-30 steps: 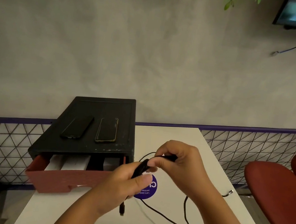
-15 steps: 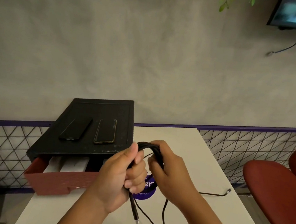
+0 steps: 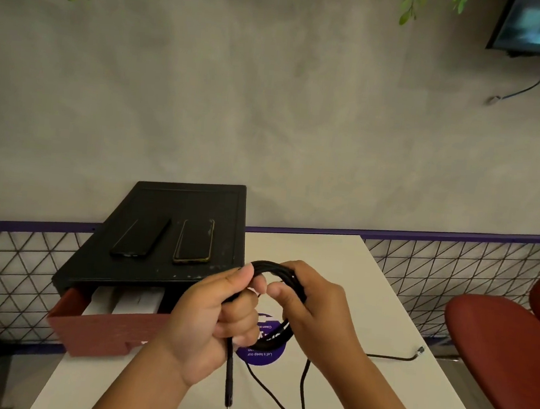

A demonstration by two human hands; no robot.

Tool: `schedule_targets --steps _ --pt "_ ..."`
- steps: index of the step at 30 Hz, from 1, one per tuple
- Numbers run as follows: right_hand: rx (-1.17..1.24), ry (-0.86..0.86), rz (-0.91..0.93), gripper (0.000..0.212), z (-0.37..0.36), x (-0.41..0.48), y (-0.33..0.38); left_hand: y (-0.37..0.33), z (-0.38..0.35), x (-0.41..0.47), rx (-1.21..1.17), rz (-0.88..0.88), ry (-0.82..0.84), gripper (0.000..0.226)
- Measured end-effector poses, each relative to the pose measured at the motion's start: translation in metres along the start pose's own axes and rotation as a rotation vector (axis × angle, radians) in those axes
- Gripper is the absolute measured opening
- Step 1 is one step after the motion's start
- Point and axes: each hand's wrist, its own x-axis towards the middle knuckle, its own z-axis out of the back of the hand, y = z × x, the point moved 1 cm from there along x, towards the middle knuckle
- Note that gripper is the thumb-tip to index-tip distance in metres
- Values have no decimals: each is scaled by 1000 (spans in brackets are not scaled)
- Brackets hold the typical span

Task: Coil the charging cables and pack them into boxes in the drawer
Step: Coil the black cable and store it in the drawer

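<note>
A black charging cable [image 3: 269,268] is partly wound into a loop above the white table [image 3: 383,314]. My left hand [image 3: 214,324] grips the loop's left side, and one plug end [image 3: 228,401] hangs below its fist. My right hand [image 3: 312,304] grips the loop's right side. Loose cable trails down off the front of the table, and another plug end [image 3: 419,350] lies near the right edge. The red drawer [image 3: 98,329] of the black desk box [image 3: 165,253] stands pulled out, with white boxes [image 3: 134,301] inside.
Two dark phones [image 3: 192,239] lie on top of the black box. A purple round sticker [image 3: 260,355] is on the table under the hands. A red chair [image 3: 505,352] stands to the right. A wire-mesh fence runs behind the table.
Both hands have wound the cable into a wider loop and now hold it on opposite sides. The hanging plug end has dropped lower below my left fist.
</note>
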Motion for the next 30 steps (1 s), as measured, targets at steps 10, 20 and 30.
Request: schedule_targets --steps 10,20,30 --pt "-115 -200 -275 20 25 0 -69 -31 27 6 -330 -216 97 46" --pt "-138 523 -186 17 -4 -24 -28 -21 9 14 9 -407 -155 31" --pt "-244 738 -22 29 6 -23 16 25 13 25 931 -335 -312 18"
